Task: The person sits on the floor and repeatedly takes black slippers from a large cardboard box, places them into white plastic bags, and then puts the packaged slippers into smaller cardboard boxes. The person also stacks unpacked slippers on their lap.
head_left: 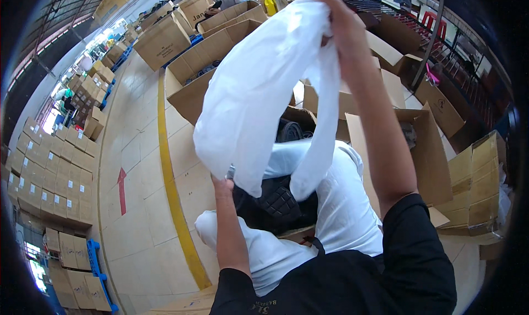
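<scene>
A white plastic bag hangs stretched out in front of me, its lower part split into long drooping lobes. Raised high, my right hand grips the bag's upper edge. My left hand is at its lower left edge, with the fingers mostly hidden behind the plastic. Beside that hand shows a small grey, shiny thing that I cannot make out. Below the bag, between my legs, lies a black quilted item, partly covered by the bag.
Open cardboard boxes stand ahead; one holds dark items. Another open box is at my right, near a worn carton. A yellow floor line runs along my left. Stacked cartons stand farther left. A roller conveyor is at far right.
</scene>
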`<state>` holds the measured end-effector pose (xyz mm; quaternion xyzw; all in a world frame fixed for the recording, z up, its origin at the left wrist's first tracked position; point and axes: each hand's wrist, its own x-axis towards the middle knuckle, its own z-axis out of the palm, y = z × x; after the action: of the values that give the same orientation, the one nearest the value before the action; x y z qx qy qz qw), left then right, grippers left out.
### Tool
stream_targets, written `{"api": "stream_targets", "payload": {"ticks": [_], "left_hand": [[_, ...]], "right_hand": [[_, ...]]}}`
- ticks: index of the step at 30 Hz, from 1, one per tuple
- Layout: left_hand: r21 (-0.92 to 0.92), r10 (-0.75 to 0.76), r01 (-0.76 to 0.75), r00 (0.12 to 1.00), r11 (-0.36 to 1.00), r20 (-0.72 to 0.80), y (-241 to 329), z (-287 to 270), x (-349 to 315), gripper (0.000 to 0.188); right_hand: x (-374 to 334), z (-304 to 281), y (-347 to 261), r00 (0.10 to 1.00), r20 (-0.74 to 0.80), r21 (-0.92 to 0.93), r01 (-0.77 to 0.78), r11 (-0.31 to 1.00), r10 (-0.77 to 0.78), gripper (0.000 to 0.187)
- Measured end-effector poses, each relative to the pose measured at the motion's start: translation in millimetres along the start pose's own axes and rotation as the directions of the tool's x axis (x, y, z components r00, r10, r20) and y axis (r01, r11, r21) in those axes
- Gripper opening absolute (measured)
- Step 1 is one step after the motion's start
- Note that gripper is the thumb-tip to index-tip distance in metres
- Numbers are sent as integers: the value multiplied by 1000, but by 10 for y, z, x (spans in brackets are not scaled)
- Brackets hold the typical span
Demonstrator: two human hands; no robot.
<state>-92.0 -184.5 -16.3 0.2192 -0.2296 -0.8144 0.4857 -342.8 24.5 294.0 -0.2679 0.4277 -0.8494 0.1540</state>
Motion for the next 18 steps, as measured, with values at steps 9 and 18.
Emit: {"api": "stream_targets", "payload": {"ticks": [9, 18], "left_hand": [[874, 322, -444, 872, 198, 370, 549, 796, -393, 25], [797, 153, -584, 783, -153, 603, 246, 1212, -662, 16]], "right_hand": [[-73, -930, -197, 944, -57, -328, 291, 899, -326, 36], [-579, -1048, -432, 947, -211, -322, 166, 932, -242, 36]]}}
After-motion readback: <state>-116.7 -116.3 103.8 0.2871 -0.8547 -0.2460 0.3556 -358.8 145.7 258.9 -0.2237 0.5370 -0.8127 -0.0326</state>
